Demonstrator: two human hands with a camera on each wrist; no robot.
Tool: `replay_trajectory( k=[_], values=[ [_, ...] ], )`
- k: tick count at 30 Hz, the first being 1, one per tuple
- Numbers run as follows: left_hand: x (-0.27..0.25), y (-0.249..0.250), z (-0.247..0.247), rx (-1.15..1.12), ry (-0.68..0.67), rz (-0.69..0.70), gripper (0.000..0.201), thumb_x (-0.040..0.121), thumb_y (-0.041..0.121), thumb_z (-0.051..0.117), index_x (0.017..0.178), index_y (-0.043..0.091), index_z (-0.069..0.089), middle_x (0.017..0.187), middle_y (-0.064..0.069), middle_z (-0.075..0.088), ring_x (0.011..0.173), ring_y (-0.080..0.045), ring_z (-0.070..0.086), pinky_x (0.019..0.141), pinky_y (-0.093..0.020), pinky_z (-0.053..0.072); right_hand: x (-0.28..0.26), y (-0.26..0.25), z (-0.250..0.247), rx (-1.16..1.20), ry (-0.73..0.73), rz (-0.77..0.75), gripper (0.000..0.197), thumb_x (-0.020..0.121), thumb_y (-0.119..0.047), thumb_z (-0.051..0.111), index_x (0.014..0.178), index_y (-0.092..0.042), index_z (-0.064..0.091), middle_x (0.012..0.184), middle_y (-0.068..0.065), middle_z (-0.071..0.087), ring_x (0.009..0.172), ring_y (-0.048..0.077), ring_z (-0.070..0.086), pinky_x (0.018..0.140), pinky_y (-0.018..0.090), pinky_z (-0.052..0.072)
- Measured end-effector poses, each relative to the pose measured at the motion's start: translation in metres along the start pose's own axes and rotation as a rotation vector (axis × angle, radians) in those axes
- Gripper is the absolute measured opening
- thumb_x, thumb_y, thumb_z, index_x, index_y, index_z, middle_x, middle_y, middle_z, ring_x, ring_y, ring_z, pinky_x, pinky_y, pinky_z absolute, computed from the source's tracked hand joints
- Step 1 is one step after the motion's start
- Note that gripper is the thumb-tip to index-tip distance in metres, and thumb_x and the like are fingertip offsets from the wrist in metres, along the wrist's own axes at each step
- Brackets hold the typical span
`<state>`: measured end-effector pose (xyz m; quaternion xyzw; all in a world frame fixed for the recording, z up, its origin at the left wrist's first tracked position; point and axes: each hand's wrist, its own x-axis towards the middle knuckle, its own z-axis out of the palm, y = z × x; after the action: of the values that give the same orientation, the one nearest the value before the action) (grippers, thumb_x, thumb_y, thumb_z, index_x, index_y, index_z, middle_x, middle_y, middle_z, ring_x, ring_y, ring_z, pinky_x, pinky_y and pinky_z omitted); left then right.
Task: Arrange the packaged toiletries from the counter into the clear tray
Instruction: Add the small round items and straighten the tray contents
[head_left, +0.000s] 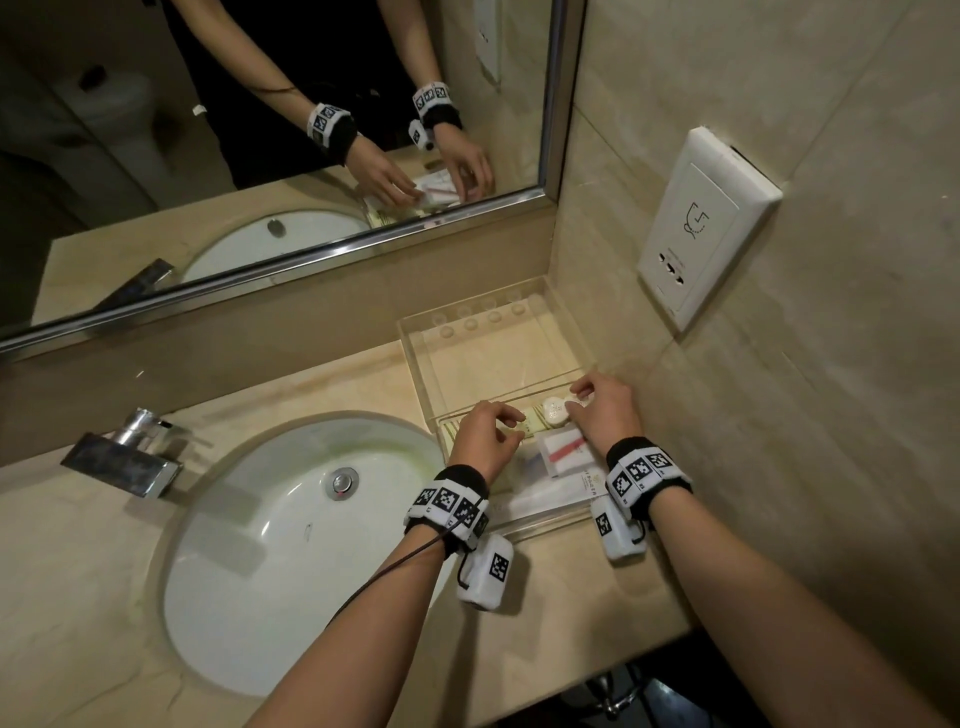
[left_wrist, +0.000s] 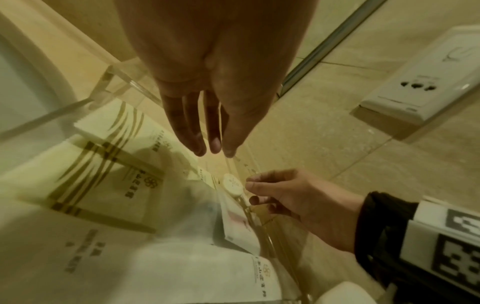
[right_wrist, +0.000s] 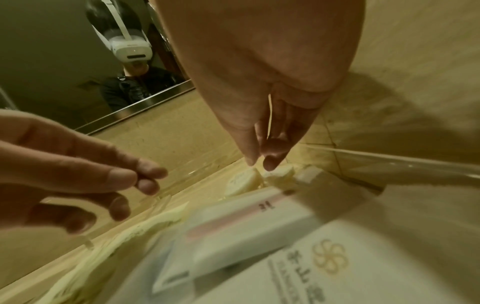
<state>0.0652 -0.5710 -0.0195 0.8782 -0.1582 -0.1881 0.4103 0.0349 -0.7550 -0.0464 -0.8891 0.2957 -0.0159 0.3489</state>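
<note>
The clear tray (head_left: 415, 364) stands on the counter in the corner right of the basin, and its far compartment is bare. The near compartment holds cream striped packets (head_left: 535, 418), a pink-striped white packet (head_left: 566, 452), a large white sachet (head_left: 550, 493) and a round white soap (head_left: 553, 410). My right hand (head_left: 576, 400) pinches a second round soap (right_wrist: 280, 172) beside the first, at the tray's right wall. My left hand (head_left: 511, 426) hovers over the cream packets (left_wrist: 103, 164), fingers loose and holding nothing.
A white basin (head_left: 260, 545) with a chrome tap (head_left: 124, 452) lies left of the tray. The mirror runs along the back. A white wall socket (head_left: 706, 223) sits on the tiled wall close to the tray's right side.
</note>
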Motion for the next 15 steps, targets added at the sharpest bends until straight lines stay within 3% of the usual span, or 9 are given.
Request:
replay_trajectory(
  k=[4,9,15],
  values=[
    [0.013,0.009,0.008,0.067,-0.015,0.036,0.018,0.084,0.01,0.066,0.1,0.017,0.068,0.107,0.001,0.062,0.078,-0.013,0.058,0.079,-0.026,0.051,-0.002,0.008,0.001,-0.046,-0.019,-0.053,0.027,0.083,-0.002,0.07,0.106,-0.015,0.066,0.113,0.001,0.063,0.094,0.017,0.061,0.082,0.029,0.053],
    [0.033,0.021,0.025,0.251,-0.044,0.125,0.025,0.081,0.008,0.067,0.104,0.015,0.071,0.112,-0.001,0.066,0.1,-0.021,0.061,0.091,-0.032,0.048,-0.005,0.009,0.005,-0.099,-0.046,-0.097,0.04,0.079,-0.006,0.075,0.117,-0.016,0.064,0.122,0.002,0.062,0.098,0.019,0.063,0.081,0.029,0.056],
    [0.041,0.025,0.043,0.41,-0.062,0.217,0.027,0.079,-0.001,0.064,0.103,0.011,0.07,0.109,-0.003,0.064,0.09,-0.025,0.057,0.083,-0.036,0.05,-0.004,0.011,0.005,-0.204,-0.023,-0.146,0.043,0.08,0.001,0.072,0.118,-0.017,0.063,0.123,0.001,0.061,0.098,0.018,0.064,0.082,0.033,0.058]
  ],
)
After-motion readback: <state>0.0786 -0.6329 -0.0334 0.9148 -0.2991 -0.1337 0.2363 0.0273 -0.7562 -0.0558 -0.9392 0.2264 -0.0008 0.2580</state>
